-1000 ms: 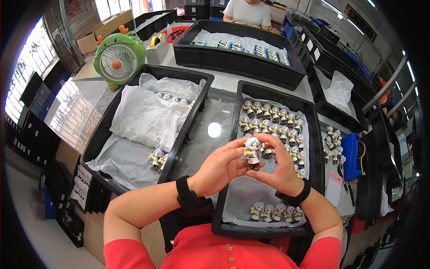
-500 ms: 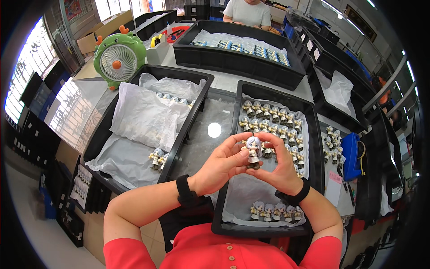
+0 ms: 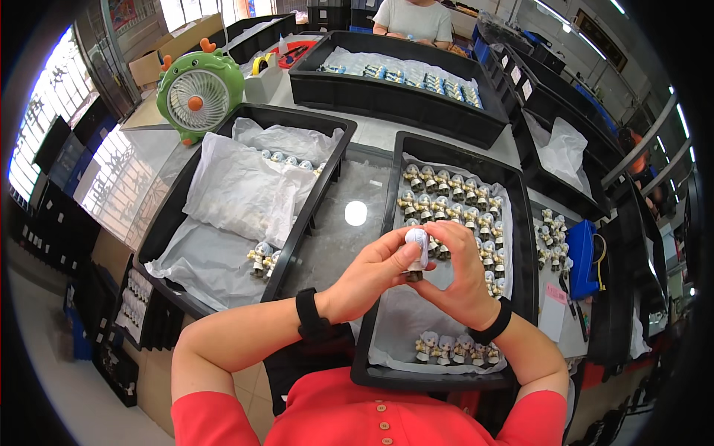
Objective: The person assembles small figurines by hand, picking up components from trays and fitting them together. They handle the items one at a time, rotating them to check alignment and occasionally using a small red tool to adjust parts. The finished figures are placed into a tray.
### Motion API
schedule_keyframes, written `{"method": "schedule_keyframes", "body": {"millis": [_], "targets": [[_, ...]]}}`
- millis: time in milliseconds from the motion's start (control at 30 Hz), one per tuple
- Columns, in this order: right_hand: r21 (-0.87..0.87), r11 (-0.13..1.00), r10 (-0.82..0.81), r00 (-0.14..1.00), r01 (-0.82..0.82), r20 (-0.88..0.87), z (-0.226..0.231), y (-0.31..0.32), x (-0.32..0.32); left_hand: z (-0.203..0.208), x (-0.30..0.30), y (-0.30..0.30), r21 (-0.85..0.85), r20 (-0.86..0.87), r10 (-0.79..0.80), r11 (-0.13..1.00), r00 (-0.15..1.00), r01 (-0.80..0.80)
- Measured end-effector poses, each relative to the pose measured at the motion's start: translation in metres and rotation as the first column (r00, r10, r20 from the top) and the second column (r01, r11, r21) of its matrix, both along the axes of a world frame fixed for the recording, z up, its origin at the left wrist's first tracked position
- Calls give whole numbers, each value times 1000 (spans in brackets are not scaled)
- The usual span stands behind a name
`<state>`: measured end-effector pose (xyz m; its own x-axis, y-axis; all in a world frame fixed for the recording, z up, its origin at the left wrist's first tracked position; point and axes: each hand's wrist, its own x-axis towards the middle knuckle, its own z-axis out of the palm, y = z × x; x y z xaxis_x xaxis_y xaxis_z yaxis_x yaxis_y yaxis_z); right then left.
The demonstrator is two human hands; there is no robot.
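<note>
A small figurine (image 3: 416, 249) with pale lilac-white hair and a white outfit is held upright between my two hands, turned so that its hair side shows. My left hand (image 3: 375, 267) pinches it between thumb and fingers from the left. Around its right side curl the fingers of my right hand (image 3: 461, 271), touching its head and base. Below the hands is a black tray (image 3: 526, 223) lined with white sheet. Rows of like figurines (image 3: 450, 186) fill its far part, and a short row (image 3: 454, 349) stands at its near end.
To the left, another black tray (image 3: 297, 245) holds wrapping sheets (image 3: 238, 186) and a few figurines (image 3: 260, 259). A green fan (image 3: 199, 97) stands behind it. Across the table are a large black tray (image 3: 394, 100) and a person (image 3: 413, 21). Loose figurines (image 3: 552, 238) and a blue holder (image 3: 584, 256) lie right.
The figurine has been turned in my hands, from its front showing to its hair side showing. My right fingers have shifted over its top.
</note>
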<state>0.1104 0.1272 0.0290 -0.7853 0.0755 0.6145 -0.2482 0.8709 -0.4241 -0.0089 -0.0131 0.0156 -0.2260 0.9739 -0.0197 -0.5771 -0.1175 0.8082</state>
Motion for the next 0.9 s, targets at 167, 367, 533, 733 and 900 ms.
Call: {"method": "schedule_keyframes", "body": {"millis": [167, 367, 533, 733, 900], "targets": [[85, 996, -10, 999, 14, -49, -1, 1, 0, 1, 1, -1, 34, -146, 33, 999, 989, -29], [62, 998, 5, 999, -2, -49, -4, 2, 0, -2, 2, 1, 3, -156, 71, 997, 985, -72], [21, 1000, -6, 1000, 6, -20, -8, 2, 0, -8, 6, 4, 12, -180, 137, 990, 974, -137], [-5, 1000, 21, 999, -22, -39, -11, -1, 0, -8, 8, 2, 24, -284, 192, 981, 939, -194], [-32, 999, 26, 999, -27, -30, -12, -3, 0, -7, 7, 1, 22, -263, 189, 981, 946, -190]]}}
